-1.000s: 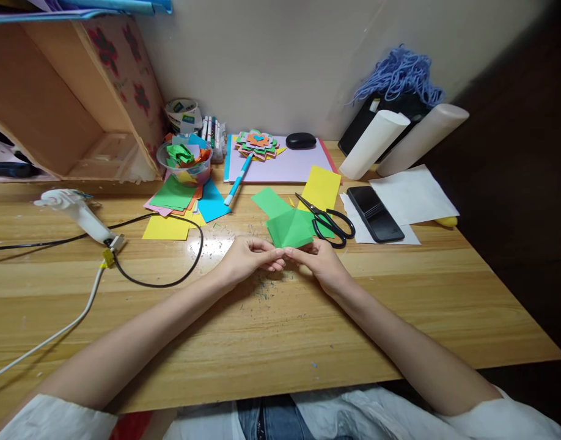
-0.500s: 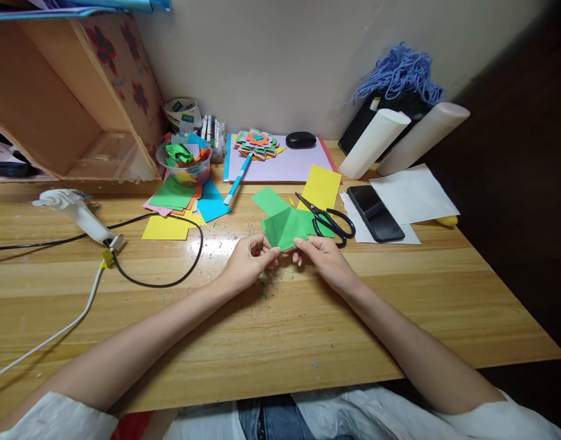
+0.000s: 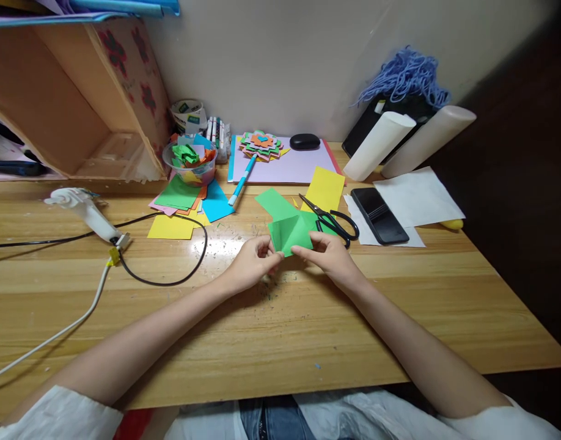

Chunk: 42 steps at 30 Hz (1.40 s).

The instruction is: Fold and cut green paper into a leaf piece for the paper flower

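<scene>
A folded green paper (image 3: 290, 231) is held just above the wooden desk (image 3: 280, 318) near its middle. My left hand (image 3: 253, 263) pinches the paper's lower left corner with closed fingers. My right hand (image 3: 330, 253) grips its lower right part, fingers curled round the fold. Another green sheet (image 3: 274, 203) lies flat just behind it. Black scissors (image 3: 330, 219) rest right of the paper, close to my right hand.
Behind lie yellow paper (image 3: 326, 188), a lilac sheet (image 3: 289, 166) with a layered paper flower (image 3: 261, 144), a blue pen (image 3: 242, 179), a bowl of scraps (image 3: 191, 164), coloured sheets (image 3: 182, 205), a phone (image 3: 380, 214) and paper rolls (image 3: 376, 145). A glue gun (image 3: 85, 211) with cables lies left.
Both hands have lifted and turned the green paper, squeezing it into a narrower, more upright fold. The view has shifted slightly.
</scene>
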Each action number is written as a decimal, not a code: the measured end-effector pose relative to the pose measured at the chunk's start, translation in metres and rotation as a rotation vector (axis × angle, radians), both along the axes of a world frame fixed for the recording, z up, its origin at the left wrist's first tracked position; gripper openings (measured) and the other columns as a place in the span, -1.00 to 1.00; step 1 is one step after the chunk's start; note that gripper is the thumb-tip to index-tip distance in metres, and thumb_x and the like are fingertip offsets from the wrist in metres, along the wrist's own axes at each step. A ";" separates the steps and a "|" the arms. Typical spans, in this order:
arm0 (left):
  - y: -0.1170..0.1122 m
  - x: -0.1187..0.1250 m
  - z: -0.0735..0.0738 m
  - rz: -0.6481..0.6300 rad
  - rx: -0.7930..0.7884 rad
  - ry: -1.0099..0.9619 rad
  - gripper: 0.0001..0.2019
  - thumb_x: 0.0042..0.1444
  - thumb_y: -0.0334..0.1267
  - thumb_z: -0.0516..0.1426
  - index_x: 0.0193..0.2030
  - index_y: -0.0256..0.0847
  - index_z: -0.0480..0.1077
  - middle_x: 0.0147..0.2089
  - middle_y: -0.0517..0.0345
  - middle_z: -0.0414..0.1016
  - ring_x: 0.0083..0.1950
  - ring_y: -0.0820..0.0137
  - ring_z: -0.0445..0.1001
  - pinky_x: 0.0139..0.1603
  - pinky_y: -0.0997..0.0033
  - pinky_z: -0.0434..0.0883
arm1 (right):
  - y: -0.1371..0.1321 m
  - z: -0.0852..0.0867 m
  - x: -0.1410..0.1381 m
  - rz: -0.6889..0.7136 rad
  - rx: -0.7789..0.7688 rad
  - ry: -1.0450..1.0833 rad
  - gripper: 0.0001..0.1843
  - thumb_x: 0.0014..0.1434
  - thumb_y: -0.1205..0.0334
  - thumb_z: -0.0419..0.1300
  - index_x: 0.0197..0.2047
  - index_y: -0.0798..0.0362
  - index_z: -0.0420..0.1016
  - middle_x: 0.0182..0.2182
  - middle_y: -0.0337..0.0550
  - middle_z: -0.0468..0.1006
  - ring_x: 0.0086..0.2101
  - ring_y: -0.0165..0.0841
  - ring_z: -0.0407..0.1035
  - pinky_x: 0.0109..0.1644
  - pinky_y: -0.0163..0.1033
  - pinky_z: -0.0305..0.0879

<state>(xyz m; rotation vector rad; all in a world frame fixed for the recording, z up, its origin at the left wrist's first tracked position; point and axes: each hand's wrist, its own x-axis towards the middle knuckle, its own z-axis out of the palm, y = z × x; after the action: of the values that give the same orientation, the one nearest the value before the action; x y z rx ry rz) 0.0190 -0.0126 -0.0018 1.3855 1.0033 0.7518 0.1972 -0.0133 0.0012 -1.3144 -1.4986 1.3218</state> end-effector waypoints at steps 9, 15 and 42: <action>0.000 -0.001 0.000 0.040 -0.013 -0.058 -0.72 0.09 -0.08 0.06 -0.18 -0.26 0.31 -0.31 0.08 0.45 -0.38 0.44 0.43 -0.29 0.40 0.38 | 0.001 0.002 0.013 -0.182 0.369 -0.054 -0.88 -0.04 0.23 0.27 -0.36 -0.01 0.54 -0.36 -0.14 0.54 -0.32 -0.27 0.40 -0.20 -0.14 0.34; 0.012 -0.007 0.003 -0.079 -0.473 -0.379 -0.52 0.07 0.10 0.00 -0.31 -0.38 0.42 -0.35 -0.06 0.50 -0.35 0.38 0.48 -0.26 0.38 0.42 | -0.006 0.004 0.019 -0.118 0.728 -0.225 -0.79 0.01 0.37 0.19 -0.34 -0.13 0.57 -0.28 -0.17 0.56 -0.27 -0.26 0.43 -0.12 -0.11 0.34; -0.002 -0.003 0.015 -0.039 0.212 0.219 -0.72 0.11 -0.14 0.02 -0.44 -0.30 0.41 -0.47 0.18 0.42 -0.44 0.49 0.31 -0.42 0.50 0.25 | 0.001 0.002 0.011 0.073 -0.202 0.131 -0.77 -0.08 0.10 0.29 -0.41 0.10 0.55 -0.45 -0.15 0.54 -0.42 -0.40 0.39 -0.25 -0.24 0.31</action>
<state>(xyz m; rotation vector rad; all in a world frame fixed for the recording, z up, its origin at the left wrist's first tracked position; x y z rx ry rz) 0.0158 -0.0143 0.0135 1.6949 1.0857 0.7029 0.2080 -0.0120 0.0028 -1.2791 -1.3623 1.6089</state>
